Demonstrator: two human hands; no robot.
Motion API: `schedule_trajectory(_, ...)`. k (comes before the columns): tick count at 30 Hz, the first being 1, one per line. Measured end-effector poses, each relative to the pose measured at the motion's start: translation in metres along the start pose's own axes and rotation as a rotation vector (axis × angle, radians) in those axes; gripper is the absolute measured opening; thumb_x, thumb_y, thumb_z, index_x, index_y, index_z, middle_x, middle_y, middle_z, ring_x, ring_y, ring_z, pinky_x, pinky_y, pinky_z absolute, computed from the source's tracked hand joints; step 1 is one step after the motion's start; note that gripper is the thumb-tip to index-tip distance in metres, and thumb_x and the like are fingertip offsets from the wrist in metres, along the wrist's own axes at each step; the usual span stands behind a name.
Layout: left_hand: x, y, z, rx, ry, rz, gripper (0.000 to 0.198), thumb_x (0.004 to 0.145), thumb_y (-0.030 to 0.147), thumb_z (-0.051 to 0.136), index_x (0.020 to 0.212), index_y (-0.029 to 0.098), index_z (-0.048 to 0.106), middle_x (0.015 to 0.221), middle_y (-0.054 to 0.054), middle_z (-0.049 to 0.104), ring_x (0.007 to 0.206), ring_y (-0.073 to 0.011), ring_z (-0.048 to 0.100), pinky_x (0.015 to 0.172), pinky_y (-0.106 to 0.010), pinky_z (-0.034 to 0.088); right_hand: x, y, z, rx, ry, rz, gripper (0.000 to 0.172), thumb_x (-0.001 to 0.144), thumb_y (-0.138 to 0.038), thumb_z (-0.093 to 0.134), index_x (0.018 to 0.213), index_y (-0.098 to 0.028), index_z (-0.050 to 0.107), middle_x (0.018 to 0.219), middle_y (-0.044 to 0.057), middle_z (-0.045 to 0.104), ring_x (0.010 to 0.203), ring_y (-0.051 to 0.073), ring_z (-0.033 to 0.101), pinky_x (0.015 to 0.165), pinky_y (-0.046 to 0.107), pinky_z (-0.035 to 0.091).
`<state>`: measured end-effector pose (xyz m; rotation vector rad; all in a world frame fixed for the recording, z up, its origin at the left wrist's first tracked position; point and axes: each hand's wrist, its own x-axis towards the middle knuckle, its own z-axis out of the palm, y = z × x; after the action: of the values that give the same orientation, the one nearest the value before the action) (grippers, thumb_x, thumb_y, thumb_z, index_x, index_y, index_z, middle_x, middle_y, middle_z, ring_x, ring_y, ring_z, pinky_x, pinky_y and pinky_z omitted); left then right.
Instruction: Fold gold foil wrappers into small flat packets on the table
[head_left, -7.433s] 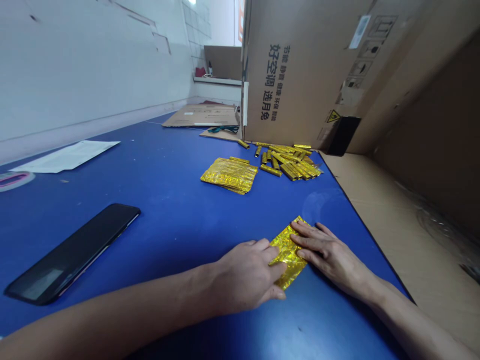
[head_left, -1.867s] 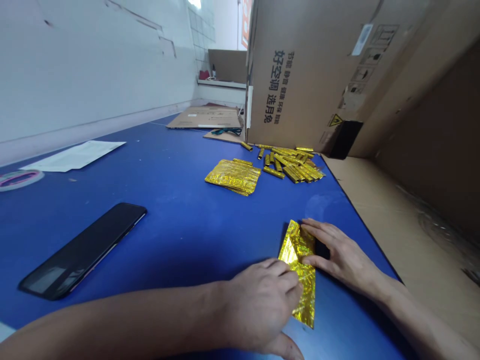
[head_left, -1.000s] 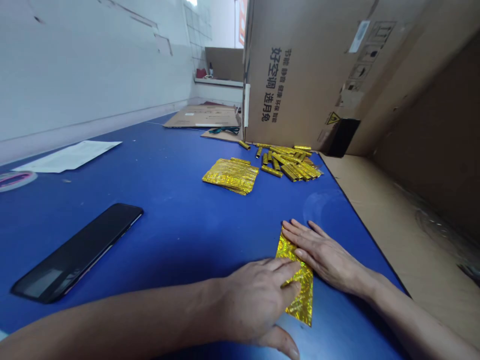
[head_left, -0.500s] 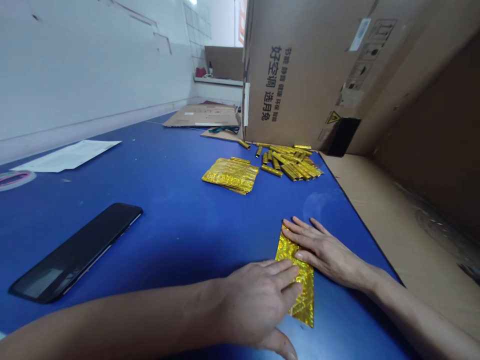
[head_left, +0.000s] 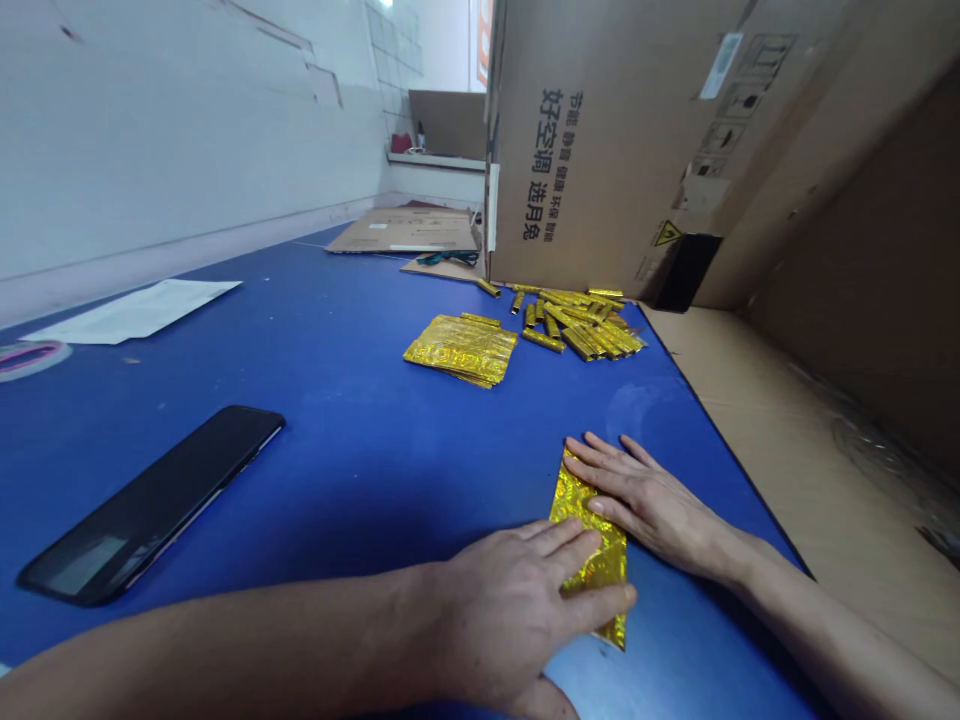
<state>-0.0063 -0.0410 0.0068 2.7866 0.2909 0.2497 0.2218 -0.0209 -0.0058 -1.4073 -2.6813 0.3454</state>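
We press our left hand [head_left: 517, 610] and right hand [head_left: 649, 500] flat, fingers spread, on a shiny folded gold foil sheet [head_left: 581, 505] on the blue table [head_left: 352, 440], gripping nothing.

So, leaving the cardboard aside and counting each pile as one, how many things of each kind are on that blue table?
Gold foil sheet, pressed flat under the left hand and right hand: 1
Stack of gold foil sheets: 1
Heap of small gold rolls, too many to count singly: 1
Black phone: 1
White paper: 1
Tape roll: 1
Total: 6
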Motion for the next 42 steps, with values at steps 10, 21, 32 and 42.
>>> schedule_trajectory(10,0.0,-0.001,0.007,0.034,0.007,0.022,0.075,0.071,0.06,0.048,0.126,0.01,0.035,0.131,-0.016,0.035,0.123,-0.0279,0.028,0.102,-0.036,0.019,0.0,-0.001,-0.001,-0.024,-0.014,0.004,0.046,0.088,-0.04,0.032,0.132,-0.031,0.025,0.139,0.001,0.025,0.127,0.02,0.016,0.1,0.052,0.014)
schedule_trajectory(21,-0.002,0.001,0.005,0.051,0.008,0.01,0.076,0.069,0.059,0.051,0.125,0.01,0.034,0.132,-0.017,0.033,0.122,-0.028,0.028,0.102,-0.034,0.018,0.001,0.025,0.004,-0.105,0.1,0.18,0.044,0.088,-0.043,0.028,0.129,-0.029,0.033,0.139,0.004,0.026,0.127,0.023,0.018,0.097,0.056,0.017)
schedule_trajectory(32,-0.002,0.002,0.001,-0.031,-0.026,-0.016,0.076,0.07,0.059,0.05,0.126,0.01,0.035,0.133,-0.017,0.031,0.124,-0.029,0.024,0.103,-0.036,0.016,-0.009,-0.028,-0.002,0.081,0.23,-0.053,0.036,0.088,-0.027,0.033,0.12,-0.017,0.047,0.126,0.008,0.047,0.118,0.016,0.038,0.098,0.037,0.033)
schedule_trajectory(42,-0.001,-0.004,-0.013,-0.156,-0.107,0.008,0.07,0.073,0.058,0.048,0.125,0.013,0.037,0.138,-0.015,0.023,0.124,-0.0315,0.023,0.102,-0.04,0.018,-0.007,-0.008,0.004,0.022,-0.028,-0.062,0.048,0.088,-0.039,0.032,0.132,-0.02,0.027,0.14,0.005,0.022,0.127,0.017,0.016,0.104,0.042,0.017)
